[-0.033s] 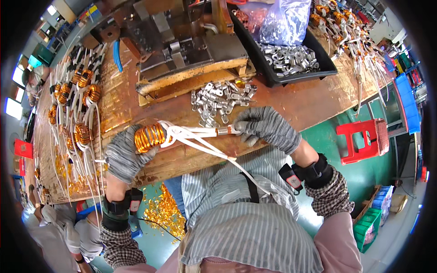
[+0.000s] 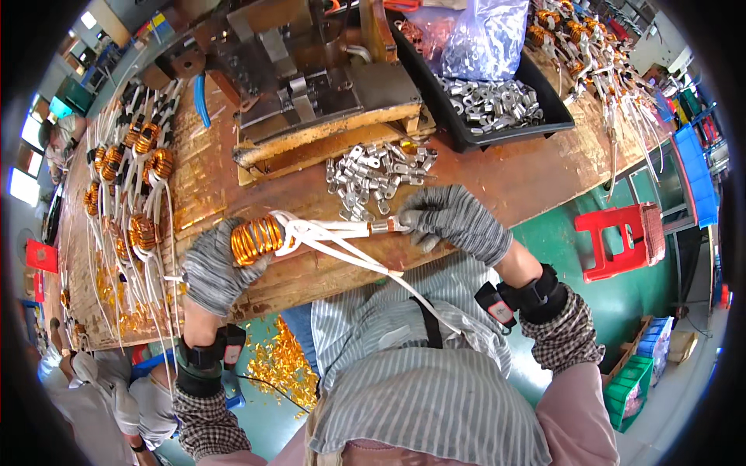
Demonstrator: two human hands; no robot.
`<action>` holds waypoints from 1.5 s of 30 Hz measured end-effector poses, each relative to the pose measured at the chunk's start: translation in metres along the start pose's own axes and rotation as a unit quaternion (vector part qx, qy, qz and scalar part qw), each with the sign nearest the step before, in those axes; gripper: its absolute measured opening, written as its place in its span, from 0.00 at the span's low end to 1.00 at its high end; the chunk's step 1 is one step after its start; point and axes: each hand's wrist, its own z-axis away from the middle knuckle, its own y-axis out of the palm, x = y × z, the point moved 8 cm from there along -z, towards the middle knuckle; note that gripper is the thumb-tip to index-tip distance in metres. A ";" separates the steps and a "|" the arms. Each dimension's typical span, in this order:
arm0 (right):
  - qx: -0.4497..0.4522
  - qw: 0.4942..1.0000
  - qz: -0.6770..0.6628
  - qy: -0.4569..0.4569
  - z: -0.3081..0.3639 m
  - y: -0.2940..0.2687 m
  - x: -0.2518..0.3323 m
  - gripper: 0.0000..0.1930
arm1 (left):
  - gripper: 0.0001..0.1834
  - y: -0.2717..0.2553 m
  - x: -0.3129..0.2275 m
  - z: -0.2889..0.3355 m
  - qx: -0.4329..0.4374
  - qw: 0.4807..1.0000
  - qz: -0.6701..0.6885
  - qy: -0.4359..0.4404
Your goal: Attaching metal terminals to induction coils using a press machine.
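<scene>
My left hand (image 2: 215, 268), in a grey knit glove, is wrapped round a copper wire coil (image 2: 256, 239) over the table's front edge. White sleeved leads (image 2: 334, 227) run from the coil to the right, and one long lead hangs down over my apron. My right hand (image 2: 451, 221), gloved alike, pinches a silver cable lug (image 2: 386, 225) at the end of a white lead. Just beyond, a heap of loose cable lugs (image 2: 373, 177) lies on the wooden table (image 2: 497, 182).
A metal press fixture (image 2: 326, 93) stands behind the heap. To its right, a black tray (image 2: 505, 136) holds more lugs and a plastic bag (image 2: 483, 39). Several coils (image 2: 144, 229) with leads lie at left. A red stool (image 2: 618, 242) is at right; another person (image 2: 101, 388) sits lower left.
Almost nothing differs. Both hands keep their grip on the coil and the lug, with only a very slight shift.
</scene>
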 end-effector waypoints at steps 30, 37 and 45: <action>0.000 0.984 -0.108 -0.140 -0.094 0.011 0.131 0.08 | 0.31 -0.095 0.065 -0.064 -0.208 0.976 -0.016 0.053; -0.030 0.988 -0.092 -0.121 -0.112 0.004 0.136 0.07 | 0.34 -0.087 0.071 -0.075 -0.209 0.978 0.000 0.016; -0.056 0.977 0.037 -0.202 -0.107 0.004 0.144 0.06 | 0.35 -0.081 0.076 -0.075 -0.195 0.981 0.014 0.003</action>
